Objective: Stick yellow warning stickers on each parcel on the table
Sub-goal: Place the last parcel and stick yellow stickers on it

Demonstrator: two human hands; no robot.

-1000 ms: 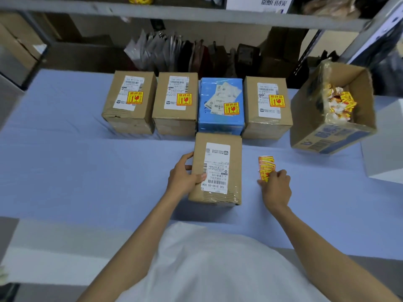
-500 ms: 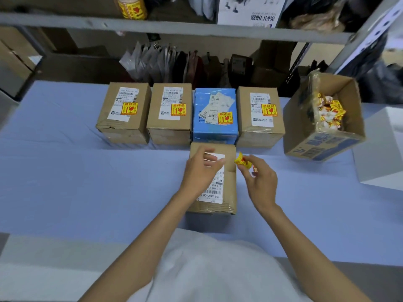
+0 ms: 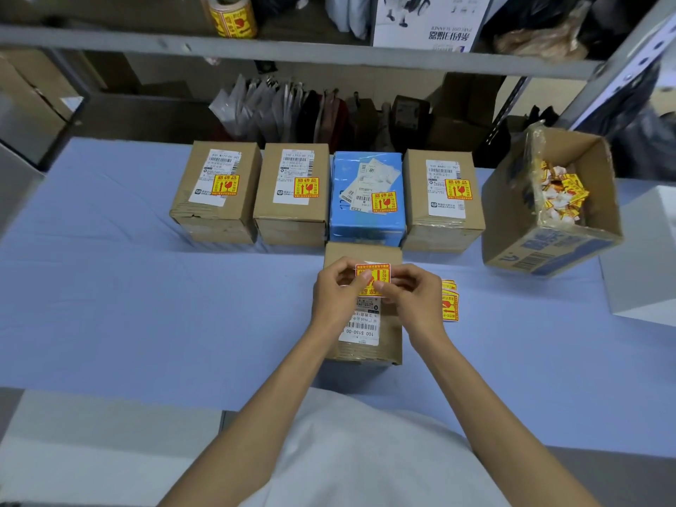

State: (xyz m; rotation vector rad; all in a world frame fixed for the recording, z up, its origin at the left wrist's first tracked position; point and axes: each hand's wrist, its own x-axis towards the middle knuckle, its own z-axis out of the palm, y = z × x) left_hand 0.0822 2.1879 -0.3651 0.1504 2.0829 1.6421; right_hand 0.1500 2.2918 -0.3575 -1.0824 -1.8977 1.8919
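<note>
Both hands are over the near parcel. It is a brown box with a white label, and it sits on the blue bench. The left hand and the right hand each pinch one side of a yellow sticker with thumb and fingertips. They hold it flat over the far end of the parcel. I cannot tell if the sticker touches the box.

A small pile of stickers lies on the bench just beside the right hand.

Behind the near parcel is a row of parcels, standing side by side. Three are brown, and the blue parcel touches the near one. Each of the four has a yellow sticker on top.

At the right, an open cardboard box leans over, with yellow and white sticker scraps inside. A white box is beside it. A sticker roll sits on the shelf above.
</note>
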